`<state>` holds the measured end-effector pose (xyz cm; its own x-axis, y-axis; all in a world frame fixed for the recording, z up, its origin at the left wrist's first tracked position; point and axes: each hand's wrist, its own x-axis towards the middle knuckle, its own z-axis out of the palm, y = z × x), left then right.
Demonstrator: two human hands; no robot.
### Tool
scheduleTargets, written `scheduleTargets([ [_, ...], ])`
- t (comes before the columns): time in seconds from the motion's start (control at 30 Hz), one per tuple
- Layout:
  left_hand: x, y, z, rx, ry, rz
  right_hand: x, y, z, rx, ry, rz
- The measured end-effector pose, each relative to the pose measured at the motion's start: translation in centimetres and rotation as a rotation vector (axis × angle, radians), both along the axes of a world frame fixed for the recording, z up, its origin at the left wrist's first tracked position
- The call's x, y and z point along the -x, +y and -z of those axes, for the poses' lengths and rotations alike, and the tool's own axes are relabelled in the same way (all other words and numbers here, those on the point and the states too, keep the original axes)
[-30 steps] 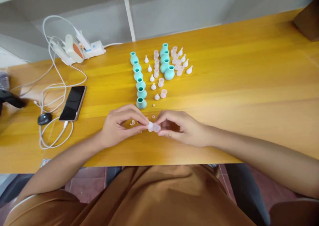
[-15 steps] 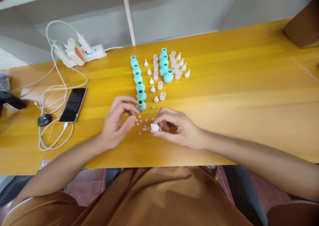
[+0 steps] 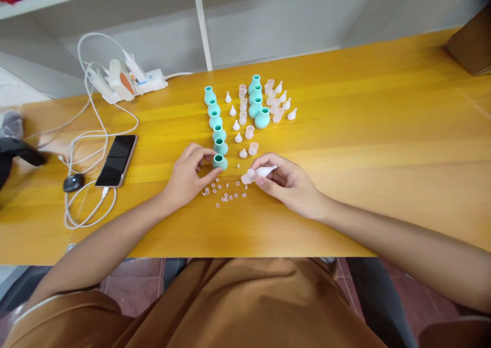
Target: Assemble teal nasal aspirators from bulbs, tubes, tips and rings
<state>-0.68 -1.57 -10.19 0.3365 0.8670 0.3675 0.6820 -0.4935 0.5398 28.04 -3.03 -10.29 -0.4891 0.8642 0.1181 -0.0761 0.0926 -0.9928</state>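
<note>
My left hand (image 3: pixel 191 173) has its thumb and forefinger around the nearest teal bulb (image 3: pixel 220 162), which stands upright with its round mouth up, at the front of a row of similar bulbs. In my right hand (image 3: pixel 286 184) a white pointed nozzle (image 3: pixel 265 171) is pinched, its tip towards the right. A translucent cup-shaped piece (image 3: pixel 247 178) sits at the nozzle's left end. Whether the two are joined cannot be made out. Between and below the hands, several tiny clear rings (image 3: pixel 226 197) lie scattered on the tabletop.
Further back stand more teal bulbs (image 3: pixel 262 118), translucent cups (image 3: pixel 253 148) and white nozzles (image 3: pixel 243 153) in rows. To the left lie a phone (image 3: pixel 117 160), a black earbud case (image 3: pixel 73 183) and white cables below a power strip (image 3: pixel 152 80). A brown box (image 3: pixel 470 46) is at the far right.
My left hand has come forward and closed around the nearest teal bulb. My right hand has moved up and right, turning the nozzle so that its pointed side now shows.
</note>
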Motion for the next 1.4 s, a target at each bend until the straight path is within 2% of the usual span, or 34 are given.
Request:
scheduleTargets([
  [0.1, -0.1, -0.1, -0.5, -0.073, -0.059, 0.03, -0.1, 0.0, -0.1, 0.009, 0.042, -0.039],
  [0.23, -0.2, -1.3, -1.4, -0.163, -0.119, 0.134, -0.2, 0.0, 0.1, 0.012, 0.096, -0.1],
  [0.37, -0.3, -2.7, -2.0, -0.256, -0.067, 0.237, -0.2, -0.1, 0.4, 0.014, 0.129, -0.164],
  [0.5, -0.8, -3.5, -2.5, -0.283, -0.004, 0.261, -0.2, -0.4, 0.4, -0.013, 0.158, -0.23],
  [0.6, -1.1, -3.7, -2.5, -0.241, -0.017, 0.294, -0.1, -0.6, 0.4, -0.041, 0.156, -0.245],
  [0.8, -0.9, -4.0, -1.9, -0.016, -0.072, 0.334, 0.1, -0.7, 0.3, -0.073, 0.142, -0.226],
  [0.9, -0.8, -4.0, -1.8, -0.004, -0.039, 0.312, 0.1, -0.7, 0.1, -0.033, 0.124, -0.208],
  [1.0, -0.9, -3.9, -1.7, -0.063, -0.019, 0.342, 0.1, -0.7, 0.3, -0.036, 0.079, -0.179],
  [1.07, -1.1, -3.9, -1.6, -0.089, -0.022, 0.387, 0.0, -0.8, 0.5, -0.118, 0.032, -0.134],
  [1.17, -1.4, -4.3, -1.4, -0.056, -0.085, 0.43, -0.2, -0.9, 0.6, -0.345, -0.046, -0.076],
  [1.3, -1.7, -4.9, -1.2, 0.003, -0.202, 0.46, -0.5, -0.9, 0.2, -0.621, -0.068, -0.068],
  [1.4, -1.9, -5.3, -1.4, 0.078, -0.249, 0.451, -0.7, -0.8, -0.1, -0.726, -0.08, -0.081],
])
